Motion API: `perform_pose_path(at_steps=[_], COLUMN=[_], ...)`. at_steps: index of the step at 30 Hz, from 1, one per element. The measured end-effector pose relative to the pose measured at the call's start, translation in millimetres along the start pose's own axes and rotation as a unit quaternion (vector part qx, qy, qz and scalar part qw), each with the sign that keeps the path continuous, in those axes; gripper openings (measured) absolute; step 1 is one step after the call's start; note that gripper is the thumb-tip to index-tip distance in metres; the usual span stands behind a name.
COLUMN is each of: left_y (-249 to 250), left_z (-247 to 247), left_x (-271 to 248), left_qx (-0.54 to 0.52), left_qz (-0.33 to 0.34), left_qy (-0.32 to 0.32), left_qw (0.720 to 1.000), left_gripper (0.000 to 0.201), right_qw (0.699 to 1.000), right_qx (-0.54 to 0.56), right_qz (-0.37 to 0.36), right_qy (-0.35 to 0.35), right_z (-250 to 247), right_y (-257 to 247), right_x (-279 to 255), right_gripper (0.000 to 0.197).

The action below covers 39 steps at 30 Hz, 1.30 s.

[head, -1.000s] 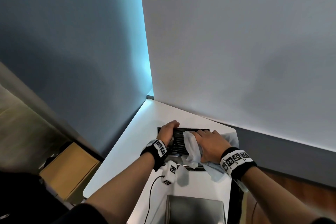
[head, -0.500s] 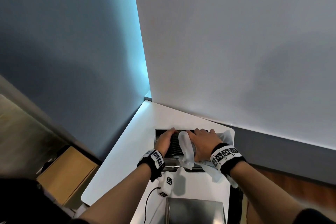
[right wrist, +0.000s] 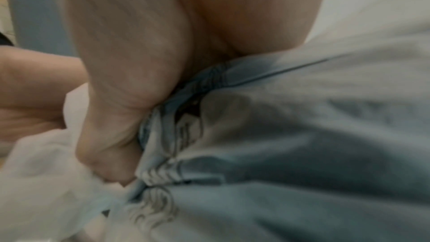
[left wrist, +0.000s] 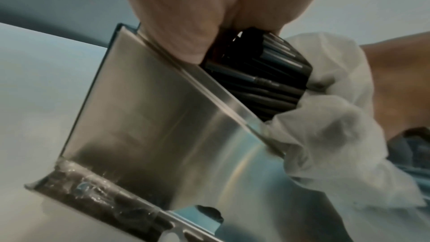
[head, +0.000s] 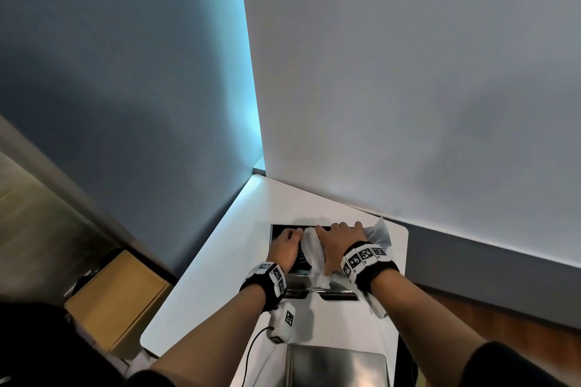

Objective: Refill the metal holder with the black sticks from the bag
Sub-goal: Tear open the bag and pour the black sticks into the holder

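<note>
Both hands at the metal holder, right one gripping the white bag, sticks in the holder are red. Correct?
Not quite: the sticks are black, as the left wrist view shows. The rest holds: left hand and right hand are at the metal holder, the right gripping the white bag.

Arms: 2 bare forearms, uncovered from the wrists back toward the elbows.
Sleeves: dark fabric shows at the bottom edge of the head view, near the left elbow and near the right elbow.
Left hand (head: 284, 247): bare, no glove or ring visible.
Right hand (head: 338, 243): bare, no glove or ring visible.
Left wristband (head: 267, 281): black strap carrying white square tiles printed with black coded markers.
Right wristband (head: 366, 262): black strap with 3 white marker tiles in a row.
Left wrist unit (head: 283, 322): small white box with black markers, hanging under the wrist.
Cable (head: 251, 352): thin, black, running from the white box.
</note>
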<state>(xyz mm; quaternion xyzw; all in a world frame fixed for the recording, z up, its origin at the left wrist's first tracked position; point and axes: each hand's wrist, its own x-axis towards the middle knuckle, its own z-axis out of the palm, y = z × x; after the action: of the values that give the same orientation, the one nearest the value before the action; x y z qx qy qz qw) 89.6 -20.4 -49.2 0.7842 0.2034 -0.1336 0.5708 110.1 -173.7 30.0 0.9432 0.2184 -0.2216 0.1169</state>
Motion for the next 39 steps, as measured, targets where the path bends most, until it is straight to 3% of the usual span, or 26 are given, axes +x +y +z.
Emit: perform_pose_path(at_steps=[13, 17, 22, 25, 28, 31, 35, 39], left_y=[-6.2, -6.6, -10.4, -9.5, -15.2, -21.7, -17.7, -26.3], left_z=[1.5, 1.4, 3.6, 3.8, 6.9, 7.1, 6.8, 9.0], left_x=[12.8, 17.8, 26.5, 28.5, 35.1, 40.8, 38.0, 47.8], left_qx=[0.022, 0.019, 0.003, -0.003, -0.026, -0.033, -0.066, -0.09], left_qz=[-0.007, -0.007, -0.013, -0.018, -0.023, -0.038, -0.039, -0.053], left_qy=[-0.027, -0.035, -0.039, -0.039, -0.05, -0.045, -0.04, -0.027], left_qw=[0.999, 0.999, 0.999, 0.999, 0.998, 0.998, 0.996, 0.994], left_gripper=[0.049, 0.051, 0.082, 0.079, 0.067, 0.06, 0.065, 0.068], right_qw=[0.998, 0.995, 0.979, 0.952, 0.913, 0.871, 0.767, 0.763], right_qx=[0.011, 0.007, 0.093, 0.15, 0.199, 0.334, 0.555, 0.558], right_qz=[-0.045, -0.05, -0.071, -0.054, 0.041, 0.155, 0.143, 0.099], right_qy=[0.032, 0.085, 0.164, 0.261, 0.354, 0.326, 0.29, 0.312], right_z=[1.6, 5.9, 16.6, 16.6, 20.4, 38.1, 63.0, 63.7], right_y=[5.3, 4.8, 14.1, 32.4, 52.3, 58.2, 52.0, 30.3], right_x=[-8.8, -14.3, -32.1, -47.5, -61.8, -62.3, -50.1, -44.0], right_gripper=[0.085, 0.077, 0.064, 0.055, 0.059, 0.077, 0.086, 0.06])
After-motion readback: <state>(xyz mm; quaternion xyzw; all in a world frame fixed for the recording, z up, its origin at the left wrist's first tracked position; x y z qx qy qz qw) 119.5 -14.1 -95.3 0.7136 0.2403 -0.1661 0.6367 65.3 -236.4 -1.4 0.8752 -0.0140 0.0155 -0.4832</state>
